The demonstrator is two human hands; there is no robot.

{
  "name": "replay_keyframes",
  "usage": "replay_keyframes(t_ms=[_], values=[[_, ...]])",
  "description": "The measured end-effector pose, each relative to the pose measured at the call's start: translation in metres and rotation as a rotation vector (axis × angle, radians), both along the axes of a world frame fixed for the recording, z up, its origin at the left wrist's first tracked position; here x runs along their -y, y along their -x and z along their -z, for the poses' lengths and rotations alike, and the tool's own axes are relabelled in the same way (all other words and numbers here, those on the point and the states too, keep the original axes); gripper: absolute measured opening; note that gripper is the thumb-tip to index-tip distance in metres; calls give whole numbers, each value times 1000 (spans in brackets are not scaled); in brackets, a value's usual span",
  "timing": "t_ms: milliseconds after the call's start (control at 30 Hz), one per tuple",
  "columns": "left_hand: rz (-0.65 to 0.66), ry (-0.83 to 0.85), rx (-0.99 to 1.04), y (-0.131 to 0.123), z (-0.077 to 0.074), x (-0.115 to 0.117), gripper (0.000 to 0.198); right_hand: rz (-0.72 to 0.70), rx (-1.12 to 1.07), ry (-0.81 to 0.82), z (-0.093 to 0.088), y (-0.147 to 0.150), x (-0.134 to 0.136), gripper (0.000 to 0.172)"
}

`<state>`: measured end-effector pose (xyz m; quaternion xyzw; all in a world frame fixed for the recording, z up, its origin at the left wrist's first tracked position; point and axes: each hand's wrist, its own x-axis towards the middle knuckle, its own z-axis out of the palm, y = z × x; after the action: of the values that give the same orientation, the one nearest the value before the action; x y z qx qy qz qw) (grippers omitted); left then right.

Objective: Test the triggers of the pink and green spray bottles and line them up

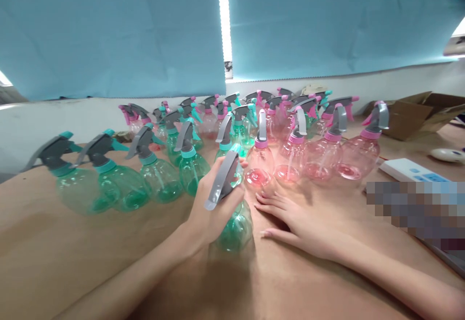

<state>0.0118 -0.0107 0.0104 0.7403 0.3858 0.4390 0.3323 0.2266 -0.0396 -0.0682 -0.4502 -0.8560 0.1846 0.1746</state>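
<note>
My left hand (209,208) is wrapped round the neck of a green spray bottle (235,232) with a grey and teal trigger head, near the middle of the table. My right hand (294,218) lies on the tabletop just right of that bottle, fingers spread and holding nothing. Beyond its fingertips stands a pink spray bottle (258,165), first in a row with several more pink ones. Several green spray bottles (160,179) form a row to the left of my left hand.
Behind the front rows, more pink and teal-topped spray bottles (209,119) crowd together. An opened cardboard box (407,116) sits at the right, near a white computer mouse (447,155) and a white and blue box (410,169). Blue blinds (116,34) hang behind the wooden table (109,262).
</note>
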Motion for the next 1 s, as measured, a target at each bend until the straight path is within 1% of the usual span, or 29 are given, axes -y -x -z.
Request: replay_keyframes(t_ms=[167,267,400,533,667,733,867,1000], values=[[-10,-14,16,-4,6,0,39,-8,-10,-25,2,-1,-1,64],[15,-47,8,-4,8,-1,47,-23,5,-21,4,-1,-2,67],[6,-113,-15,-3,12,-3,54,-28,-4,-22,4,-2,-2,69],[-4,-144,-47,-4,13,-5,49,-18,-27,-22,4,-2,-2,66],[-9,-157,-44,-5,7,-5,45,-35,-36,-36,3,-2,-3,65],[6,-126,-34,-3,3,-5,41,-36,-32,-41,3,-3,-3,65],[35,-8,-15,4,-4,-5,26,-18,7,-42,1,-2,-2,64],[37,23,-13,3,-8,-2,26,-19,31,-49,0,-1,-1,65]])
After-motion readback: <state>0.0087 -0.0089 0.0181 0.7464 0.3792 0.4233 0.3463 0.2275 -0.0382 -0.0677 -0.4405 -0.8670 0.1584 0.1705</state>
